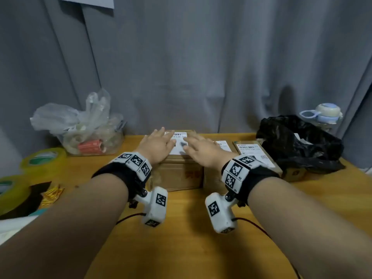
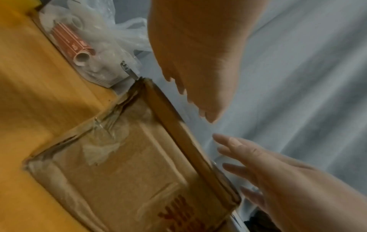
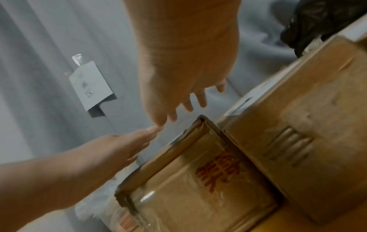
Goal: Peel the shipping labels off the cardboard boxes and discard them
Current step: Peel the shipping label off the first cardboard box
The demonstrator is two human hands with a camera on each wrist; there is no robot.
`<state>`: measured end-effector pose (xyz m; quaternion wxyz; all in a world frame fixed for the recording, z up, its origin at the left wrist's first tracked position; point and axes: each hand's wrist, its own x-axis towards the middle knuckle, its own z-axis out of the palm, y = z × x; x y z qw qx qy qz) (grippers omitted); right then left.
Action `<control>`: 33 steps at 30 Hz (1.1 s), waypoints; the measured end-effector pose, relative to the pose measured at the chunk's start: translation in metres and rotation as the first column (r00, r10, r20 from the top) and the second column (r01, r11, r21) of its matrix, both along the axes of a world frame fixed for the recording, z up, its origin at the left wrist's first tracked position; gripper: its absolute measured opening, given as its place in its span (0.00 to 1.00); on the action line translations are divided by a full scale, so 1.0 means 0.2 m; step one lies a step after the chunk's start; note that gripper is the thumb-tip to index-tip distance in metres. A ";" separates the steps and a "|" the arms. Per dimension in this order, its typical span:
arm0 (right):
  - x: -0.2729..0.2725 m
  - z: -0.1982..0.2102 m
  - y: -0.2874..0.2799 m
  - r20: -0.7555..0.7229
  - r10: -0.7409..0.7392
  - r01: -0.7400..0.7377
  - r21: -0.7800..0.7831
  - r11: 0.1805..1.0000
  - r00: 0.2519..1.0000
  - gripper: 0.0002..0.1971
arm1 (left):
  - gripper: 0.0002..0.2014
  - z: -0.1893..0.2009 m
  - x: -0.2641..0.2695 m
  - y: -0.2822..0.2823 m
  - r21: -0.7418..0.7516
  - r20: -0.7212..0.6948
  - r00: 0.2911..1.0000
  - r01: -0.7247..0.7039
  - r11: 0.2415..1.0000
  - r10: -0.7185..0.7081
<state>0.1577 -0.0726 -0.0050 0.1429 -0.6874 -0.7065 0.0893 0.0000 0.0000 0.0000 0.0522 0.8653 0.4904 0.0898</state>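
Note:
Three cardboard boxes stand in a row at the table's back. The left box (image 1: 181, 174) (image 2: 139, 172) (image 3: 198, 180) carries a white shipping label (image 1: 179, 142) on top. My left hand (image 1: 160, 142) (image 2: 190, 70) lies over that box's left top with straight fingers, holding nothing. My right hand (image 1: 198, 147) (image 3: 184, 70) reaches over the label's right part, fingers also straight. I cannot tell whether either hand touches the label. The middle box (image 1: 213, 178) (image 3: 298, 133) and the right box (image 1: 259, 160) each bear a label (image 1: 223, 146) (image 1: 250, 150).
A black plastic bag (image 1: 298, 141) sits open at the back right, beside a pale blue bottle (image 1: 326, 114). A clear bag of clutter (image 1: 80, 129) stands back left, with yellow tape rolls (image 1: 45, 158) near it. Grey curtain hangs behind the wooden table (image 1: 191, 238).

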 end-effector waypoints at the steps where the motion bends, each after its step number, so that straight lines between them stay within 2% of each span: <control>1: -0.01 0.00 0.02 -0.016 -0.004 0.003 -0.026 1.000 1.000 0.26 | 0.26 0.00 0.00 0.02 -0.008 -0.019 1.000 -0.008 1.000 0.008; 6: 0.00 -0.02 0.11 0.047 0.032 -0.027 -0.099 0.995 0.998 0.26 | 0.27 -0.07 -0.05 0.14 -0.112 -0.061 0.998 0.012 0.994 -0.019; 11: 0.01 0.00 0.05 0.071 0.051 -0.047 -0.058 0.997 0.996 0.25 | 0.25 -0.10 -0.10 0.11 -0.021 0.015 1.000 0.009 1.000 -0.008; 13: 0.02 0.00 0.01 0.068 0.057 -0.055 -0.038 0.998 0.996 0.25 | 0.24 -0.08 -0.11 0.06 0.022 -0.020 1.000 0.025 0.999 -0.024; 20: -0.01 -0.06 -0.10 -0.121 0.084 -0.070 0.110 0.991 0.989 0.16 | 0.20 0.03 -0.13 -0.12 0.156 -0.176 0.984 0.020 0.988 0.008; 23: -0.10 -0.06 -0.13 -0.112 0.017 0.005 0.188 0.982 0.994 0.12 | 0.26 0.01 -0.13 -0.12 0.087 -0.220 0.975 -0.025 0.996 0.044; 25: -0.15 -0.06 -0.12 -0.036 -0.041 0.047 0.207 0.977 0.999 0.13 | 0.29 -0.02 -0.13 -0.11 -0.061 -0.211 0.977 -0.049 0.997 0.035; 27: -0.17 -0.04 -0.08 0.035 -0.080 0.075 0.118 0.990 0.996 0.18 | 0.31 -0.03 -0.13 -0.09 -0.184 -0.179 0.984 -0.051 0.982 0.017; 30: -0.13 0.02 -0.04 0.124 -0.117 0.124 -0.057 0.991 0.985 0.23 | 0.32 -0.03 -0.14 -0.08 -0.167 -0.169 0.985 -0.052 0.985 0.023; 33: -0.09 0.06 -0.03 0.078 -0.092 0.104 -0.176 0.979 0.993 0.26 | 0.32 0.00 -0.16 -0.11 -0.189 -0.190 0.982 -0.035 0.981 -0.002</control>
